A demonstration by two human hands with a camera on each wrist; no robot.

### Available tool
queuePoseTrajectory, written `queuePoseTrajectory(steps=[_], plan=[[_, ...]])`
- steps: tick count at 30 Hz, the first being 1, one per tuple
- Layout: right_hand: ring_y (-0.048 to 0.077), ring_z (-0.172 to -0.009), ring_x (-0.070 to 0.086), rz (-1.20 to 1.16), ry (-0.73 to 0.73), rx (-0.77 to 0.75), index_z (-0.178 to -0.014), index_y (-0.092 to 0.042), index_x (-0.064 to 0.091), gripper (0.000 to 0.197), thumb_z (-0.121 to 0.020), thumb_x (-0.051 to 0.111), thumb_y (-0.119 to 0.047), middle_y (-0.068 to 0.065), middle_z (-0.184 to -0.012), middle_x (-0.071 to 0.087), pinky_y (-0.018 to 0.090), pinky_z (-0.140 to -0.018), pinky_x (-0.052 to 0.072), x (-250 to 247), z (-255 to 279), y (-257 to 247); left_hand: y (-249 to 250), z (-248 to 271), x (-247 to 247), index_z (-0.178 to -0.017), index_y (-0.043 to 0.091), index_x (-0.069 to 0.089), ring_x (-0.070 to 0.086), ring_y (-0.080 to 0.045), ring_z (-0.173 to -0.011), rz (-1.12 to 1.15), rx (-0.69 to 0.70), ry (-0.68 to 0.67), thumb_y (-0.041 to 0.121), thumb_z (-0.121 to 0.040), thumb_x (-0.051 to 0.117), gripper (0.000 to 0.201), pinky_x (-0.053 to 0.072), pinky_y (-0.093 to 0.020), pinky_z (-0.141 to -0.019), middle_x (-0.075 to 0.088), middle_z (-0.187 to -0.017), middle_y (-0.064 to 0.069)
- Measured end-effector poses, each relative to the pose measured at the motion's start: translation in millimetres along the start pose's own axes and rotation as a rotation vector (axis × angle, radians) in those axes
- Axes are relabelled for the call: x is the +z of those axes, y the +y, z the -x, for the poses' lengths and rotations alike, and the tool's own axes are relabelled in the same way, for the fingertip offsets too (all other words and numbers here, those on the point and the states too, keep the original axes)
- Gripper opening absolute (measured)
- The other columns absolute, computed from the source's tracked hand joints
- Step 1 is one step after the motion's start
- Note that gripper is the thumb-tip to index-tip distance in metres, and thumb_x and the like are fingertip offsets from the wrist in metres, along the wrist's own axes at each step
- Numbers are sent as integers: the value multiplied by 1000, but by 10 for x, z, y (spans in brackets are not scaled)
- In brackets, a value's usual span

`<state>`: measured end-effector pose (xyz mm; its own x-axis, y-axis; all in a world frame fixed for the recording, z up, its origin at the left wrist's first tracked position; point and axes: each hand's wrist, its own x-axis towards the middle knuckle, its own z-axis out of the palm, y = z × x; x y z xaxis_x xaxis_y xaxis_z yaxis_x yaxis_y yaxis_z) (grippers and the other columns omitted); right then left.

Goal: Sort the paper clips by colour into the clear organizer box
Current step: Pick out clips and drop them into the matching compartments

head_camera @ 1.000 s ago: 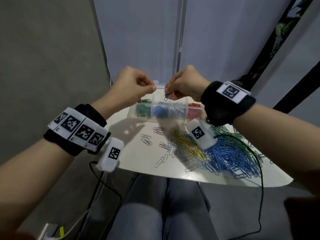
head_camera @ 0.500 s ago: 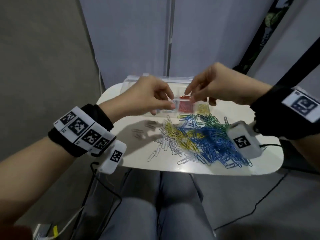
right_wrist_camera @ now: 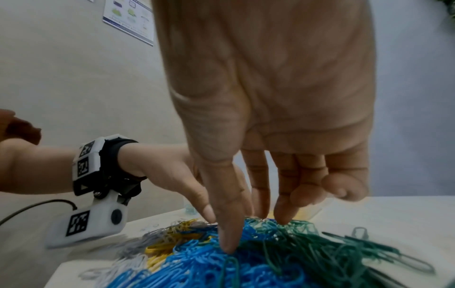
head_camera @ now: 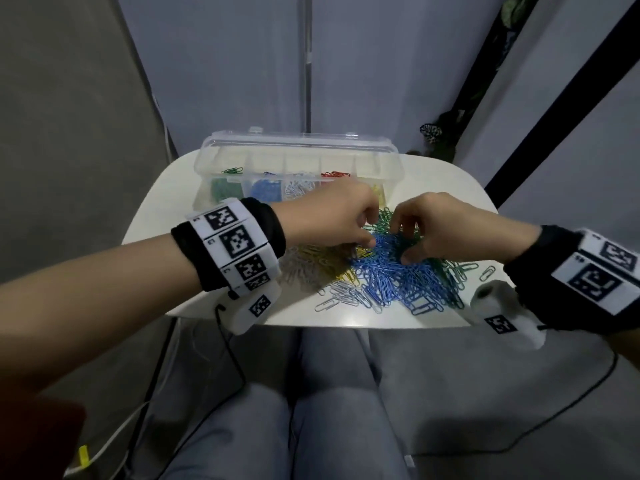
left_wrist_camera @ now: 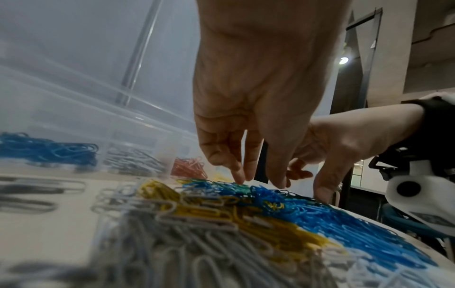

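The clear organizer box (head_camera: 298, 140) stands open at the back of the white table (head_camera: 436, 181). Its compartments hold green, blue, white, red and yellow clips. In front of it lies a mixed pile, with blue paper clips (head_camera: 391, 275) in the middle, yellow paper clips (head_camera: 325, 261) on the left and green paper clips (right_wrist_camera: 320, 245) on the right. My left hand (head_camera: 367, 237) reaches down with its fingertips (left_wrist_camera: 240, 175) on the pile's far edge. My right hand (head_camera: 403, 244) is spread over the blue and green clips, its thumb (right_wrist_camera: 229, 247) pressing on blue ones. No clip is visibly pinched.
White paper clips (head_camera: 343, 296) are scattered near the table's front edge, and a few loose ones (head_camera: 486, 273) lie at the right. Cables hang below the table beside my legs. A wall stands close behind the box.
Both hands have dropped from above the box's compartments to the mixed pile. The blue clip my right hand pinched a second ago is no longer in it.
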<state>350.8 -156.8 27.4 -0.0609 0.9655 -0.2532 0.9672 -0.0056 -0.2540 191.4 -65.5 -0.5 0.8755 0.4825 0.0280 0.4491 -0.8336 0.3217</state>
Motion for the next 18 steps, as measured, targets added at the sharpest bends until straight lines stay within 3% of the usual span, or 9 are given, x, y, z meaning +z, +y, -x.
queuePoseTrajectory(steps=[5,9,11,14,18], plan=[[17,-70,51,-54,38,50,-92,-19,60,41,-61,87,-21,0,-83,62,29,-60,37,-22,-34,36,77,-99,63,-100,14,67,49,-13,-78,1,-18,-53,38,-75,77,36,34,-25,-65,53,-79,9],[15,-68,51,-83,41,61,-92,-19,61,40,-62,87,-21,-1,-82,62,28,-58,37,-16,-33,55,101,-133,67,-91,13,71,49,-9,-74,4,-37,-39,26,-73,81,25,34,-22,-63,44,-65,18],[12,-65,49,-107,43,64,-90,-19,61,38,-62,87,-20,-1,-81,61,27,-58,38,-16,-26,59,88,-124,56,-85,14,72,52,-9,-72,12,-54,-13,22,-70,82,20,35,-22,-63,48,-62,18],[11,-63,50,-136,45,74,-90,-18,62,37,-63,87,-19,1,-80,63,27,-58,38,-18,-15,65,57,-86,20,-83,14,74,57,-10,-70,78,-91,1,19,-70,82,17,44,-23,-67,64,-70,6],[15,-65,52,-169,54,86,-91,-16,64,35,-64,86,-18,1,-80,64,29,-61,40,-25,-6,71,7,-31,-50,-84,13,75,62,-10,-69,200,-162,10,17,-70,83,16,49,-23,-68,69,-72,3]])
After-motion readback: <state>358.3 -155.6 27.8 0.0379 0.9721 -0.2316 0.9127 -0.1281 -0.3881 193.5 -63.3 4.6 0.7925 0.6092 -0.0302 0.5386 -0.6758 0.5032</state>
